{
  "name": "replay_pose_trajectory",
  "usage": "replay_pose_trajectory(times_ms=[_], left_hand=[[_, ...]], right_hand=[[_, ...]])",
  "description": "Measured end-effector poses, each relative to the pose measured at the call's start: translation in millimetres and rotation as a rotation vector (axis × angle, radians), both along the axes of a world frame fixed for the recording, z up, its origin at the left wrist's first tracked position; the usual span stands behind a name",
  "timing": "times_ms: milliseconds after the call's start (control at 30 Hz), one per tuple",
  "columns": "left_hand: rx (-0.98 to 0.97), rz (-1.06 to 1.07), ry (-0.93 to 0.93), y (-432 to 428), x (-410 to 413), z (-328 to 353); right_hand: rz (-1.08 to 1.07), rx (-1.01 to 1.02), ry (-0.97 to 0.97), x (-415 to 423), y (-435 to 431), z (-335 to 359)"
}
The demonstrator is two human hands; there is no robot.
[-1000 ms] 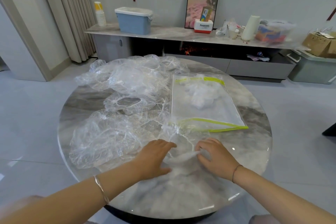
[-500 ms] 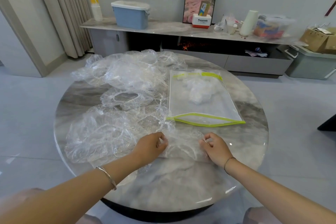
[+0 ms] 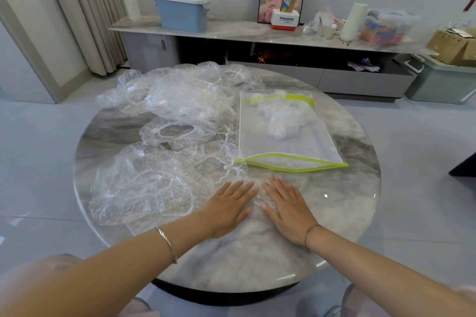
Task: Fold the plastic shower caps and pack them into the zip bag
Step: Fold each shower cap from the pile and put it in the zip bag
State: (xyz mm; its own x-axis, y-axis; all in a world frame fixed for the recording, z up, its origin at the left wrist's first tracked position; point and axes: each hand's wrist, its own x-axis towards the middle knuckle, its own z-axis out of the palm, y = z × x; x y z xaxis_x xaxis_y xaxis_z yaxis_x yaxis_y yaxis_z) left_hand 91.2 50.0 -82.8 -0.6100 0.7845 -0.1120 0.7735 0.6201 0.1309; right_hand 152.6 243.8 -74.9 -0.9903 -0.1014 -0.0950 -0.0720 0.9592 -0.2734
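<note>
The shower cap you are working on (image 3: 258, 198) lies flat on the round marble table (image 3: 347, 213), close to its near edge and pinned under both your hands. Your left hand (image 3: 226, 207) and right hand (image 3: 288, 210) lie side by side, palms down. The fingers (image 3: 238, 188) are straight and press the film rather than gripping it, and a narrow strip of cap shows between the hands.

This looks like the flattening step, pushing air out ahead of a fold. Next you will probably need to lift one edge and bring it over, keeping the other palm down so the slippery plastic does not spring back.

Just beyond your hands, toward the table's right side, lies the zip bag (image 3: 309, 147). Its green-edged mouth faces you, slightly agape, with a bundled cap (image 3: 282, 121) already inside. The loose caps (image 3: 180, 100) cover the table's left half.
</note>
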Motion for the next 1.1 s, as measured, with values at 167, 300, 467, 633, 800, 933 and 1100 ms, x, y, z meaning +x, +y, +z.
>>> replay_pose_trajectory(times_ms=[167,300,467,633,800,933,1100], left_hand=[[-0.035,-0.001,-0.027,-1.2,-3.6,-2.3],[-0.084,0.008,-0.071,1.0,-3.6,4.8],[-0.055,-0.03,0.026,-3.7,-13.9,28.7],[0.002,-0.039,0.024,-9.5,-14.7,37.2],[0.049,-0.054,0.017,-17.7,-20.0,35.1],[0.087,-0.064,0.027,-22.5,-18.9,33.3],[0.147,-0.152,0.067,-21.1,-15.6,31.8]], right_hand=[[-0.006,0.053,-0.068,1.9,4.4,-12.5],[0.021,0.065,-0.071,2.0,3.1,-11.9],[0.109,0.044,0.133,-0.2,1.8,1.0],[0.455,0.023,0.332,8.4,-7.2,-0.4],[0.343,0.036,0.288,7.0,4.4,3.4],[0.291,0.056,0.268,5.0,15.6,0.5],[0.286,-0.015,0.343,4.6,11.3,-4.5]])
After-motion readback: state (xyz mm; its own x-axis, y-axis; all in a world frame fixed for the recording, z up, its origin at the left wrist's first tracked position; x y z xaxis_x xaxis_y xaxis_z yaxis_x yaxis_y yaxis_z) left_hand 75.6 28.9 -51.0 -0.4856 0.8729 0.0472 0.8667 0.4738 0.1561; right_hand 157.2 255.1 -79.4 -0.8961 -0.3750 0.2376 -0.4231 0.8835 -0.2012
